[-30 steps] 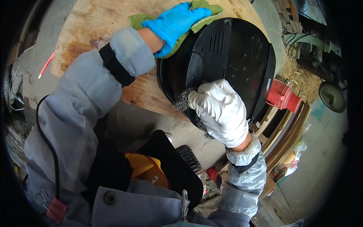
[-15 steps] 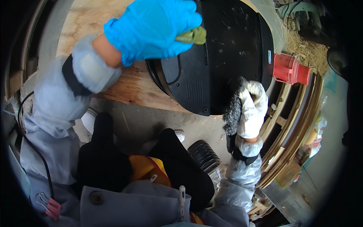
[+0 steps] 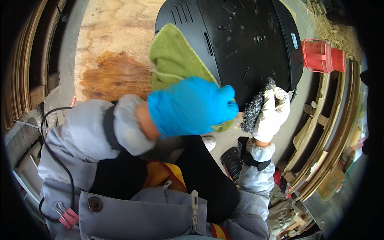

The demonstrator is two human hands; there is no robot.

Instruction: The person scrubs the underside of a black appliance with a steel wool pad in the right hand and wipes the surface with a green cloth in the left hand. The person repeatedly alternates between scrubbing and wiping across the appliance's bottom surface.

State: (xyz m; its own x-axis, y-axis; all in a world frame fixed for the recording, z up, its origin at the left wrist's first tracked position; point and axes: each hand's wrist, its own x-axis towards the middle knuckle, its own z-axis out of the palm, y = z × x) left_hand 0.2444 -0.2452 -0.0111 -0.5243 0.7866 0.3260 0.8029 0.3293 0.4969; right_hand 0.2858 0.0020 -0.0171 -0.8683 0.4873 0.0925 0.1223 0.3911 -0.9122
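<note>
My left hand (image 3: 192,106), in a blue glove, is closed on a green cloth (image 3: 173,56). Most of the cloth spreads out beyond the fingers, over the panel's near left corner and the board's edge. My right hand (image 3: 273,114), in a white glove, pinches a dark, wiry steel wool pad (image 3: 252,114) at the near edge of a large black plastic panel (image 3: 250,42). Vent slots, a long slot and several wet-looking pale marks show on the panel. My left hand and the cloth hide its near left corner.
The panel lies on a plywood board (image 3: 116,28) with a wet brown stain. To the right, a red plastic container (image 3: 320,56) stands by the panel, near stacked wooden strips (image 3: 340,124) and straw (image 3: 336,30). A black ribbed object (image 3: 231,162) is on the floor by my right forearm.
My left hand has come back from over the panel toward me, and the cloth, bunched before, now hangs spread out. My right hand keeps the steel wool at the panel's near edge.
</note>
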